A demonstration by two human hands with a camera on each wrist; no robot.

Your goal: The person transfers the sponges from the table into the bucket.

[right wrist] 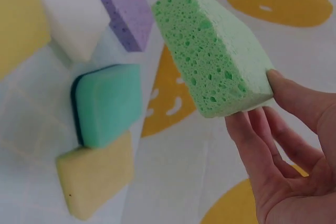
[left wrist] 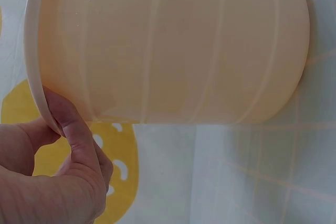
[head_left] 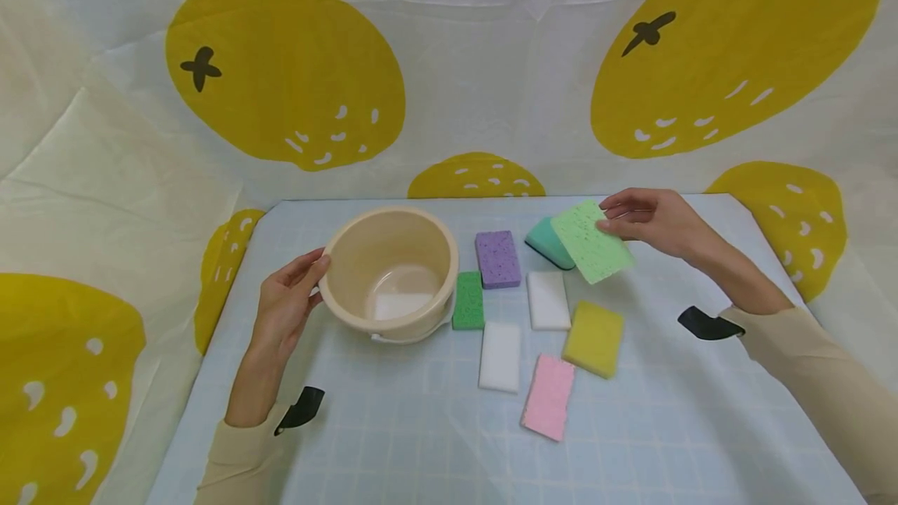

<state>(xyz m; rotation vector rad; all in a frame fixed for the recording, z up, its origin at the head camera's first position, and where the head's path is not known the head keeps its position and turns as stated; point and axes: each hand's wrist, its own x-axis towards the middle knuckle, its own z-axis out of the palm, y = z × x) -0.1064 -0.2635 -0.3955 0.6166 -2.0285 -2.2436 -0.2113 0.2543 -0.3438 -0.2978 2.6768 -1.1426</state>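
Observation:
My left hand (head_left: 286, 304) pinches the rim of a cream plastic bucket (head_left: 438, 248) at its left side. In the left wrist view the thumb and fingers lie on both sides of that rim; the bucket stands upright. My right hand (head_left: 648, 218) holds a light green porous sponge (head_left: 592, 244) by one end, raised above the table. The right wrist view shows the thumb on one face of the sponge and fingertips under it. A teal sponge (head_left: 547, 240) with a dark scouring side lies beneath, partly covered in the head view. A pale yellow sponge (right wrist: 100, 174) lies beside it, hidden from the head camera.
Right of the bucket lie a purple sponge (head_left: 498, 259), a green sponge (head_left: 468, 301), two white sponges (head_left: 549, 301), a yellow sponge (head_left: 593, 339) and a pink sponge (head_left: 549, 397). A light blue checked cloth (head_left: 393, 427) covers the table. Fruit-print fabric (head_left: 491, 61) hangs behind.

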